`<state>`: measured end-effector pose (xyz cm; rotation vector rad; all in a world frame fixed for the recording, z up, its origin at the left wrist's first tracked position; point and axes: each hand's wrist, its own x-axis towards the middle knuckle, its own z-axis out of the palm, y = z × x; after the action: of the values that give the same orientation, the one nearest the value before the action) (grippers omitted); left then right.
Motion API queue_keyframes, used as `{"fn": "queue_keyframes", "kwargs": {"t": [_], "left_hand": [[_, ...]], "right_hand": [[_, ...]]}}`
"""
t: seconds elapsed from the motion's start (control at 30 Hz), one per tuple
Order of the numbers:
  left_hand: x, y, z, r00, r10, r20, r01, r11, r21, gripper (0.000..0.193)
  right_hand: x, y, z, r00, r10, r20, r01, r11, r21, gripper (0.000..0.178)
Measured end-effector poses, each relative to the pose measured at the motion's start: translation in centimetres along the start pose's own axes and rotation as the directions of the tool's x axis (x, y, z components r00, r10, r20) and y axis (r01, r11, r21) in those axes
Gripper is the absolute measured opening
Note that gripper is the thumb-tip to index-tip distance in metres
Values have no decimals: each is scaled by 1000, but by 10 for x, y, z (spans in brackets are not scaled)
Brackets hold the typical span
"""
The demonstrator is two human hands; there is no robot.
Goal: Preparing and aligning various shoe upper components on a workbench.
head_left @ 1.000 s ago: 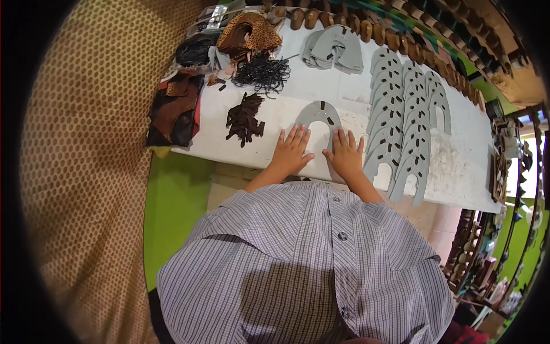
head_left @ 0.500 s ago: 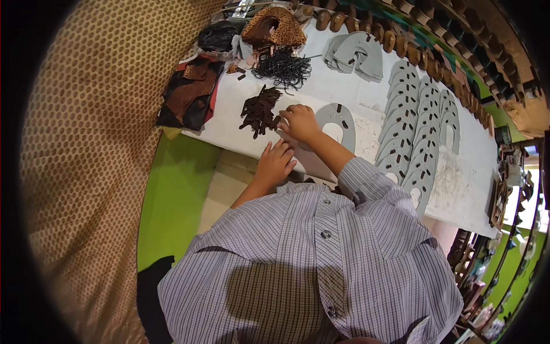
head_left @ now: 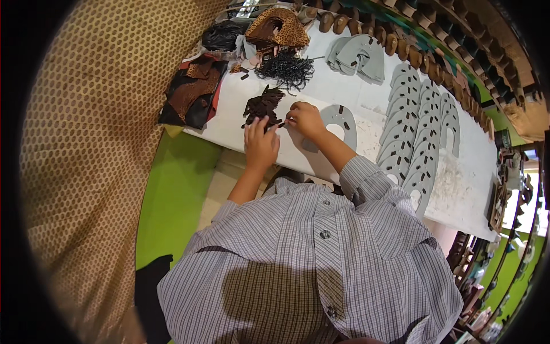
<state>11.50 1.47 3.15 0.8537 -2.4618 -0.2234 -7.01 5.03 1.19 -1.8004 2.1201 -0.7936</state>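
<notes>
A pile of small dark brown strips (head_left: 264, 105) lies near the table's front edge. My left hand (head_left: 262, 146) rests at the near side of this pile, fingers apart and touching the strips. Just right of the pile, my right hand (head_left: 305, 119) has its fingers pinched together at the end of one dark brown strip (head_left: 281, 124). Beneath and beyond my right wrist lies a single grey U-shaped piece (head_left: 347, 127) with small dark tabs on it; my forearm hides part of it.
Overlapping rows of grey U-shaped pieces (head_left: 395, 133) with dark tabs cover the right side. Behind are a grey stack (head_left: 366, 57), black stringy trimmings (head_left: 286, 70) and leopard-patterned pieces (head_left: 283, 26). Leather scraps (head_left: 192, 94) lie left, beside a hanging patterned curtain (head_left: 97, 143). Shoe lasts (head_left: 392, 45) line the back.
My left hand has moved left and forward from the table edge onto the pile. My right hand has shifted slightly right, its fingers now pinched at a strip.
</notes>
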Motion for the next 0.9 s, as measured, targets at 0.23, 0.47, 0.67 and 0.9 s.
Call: {"fn": "queue_keyframes", "kwargs": {"t": [0.23,0.47,0.67,0.9], "left_hand": [[42,0,5,982,-47,180,19,988,152,14],[53,-5,11,972,-74,222,32,982,187,8],[62,12,20,985,-63,158,63,998,5,6],[82,70,68,960,43,275,7,984,-179,7]], "right_hand": [[-23,2,-9,993,-68,-93,58,993,-100,13],[-51,13,-28,973,30,-229,-44,997,-56,18],[-94,41,-58,885,207,-417,-214,976,30,20],[-102,57,-68,797,417,-437,-455,890,20,21]]}}
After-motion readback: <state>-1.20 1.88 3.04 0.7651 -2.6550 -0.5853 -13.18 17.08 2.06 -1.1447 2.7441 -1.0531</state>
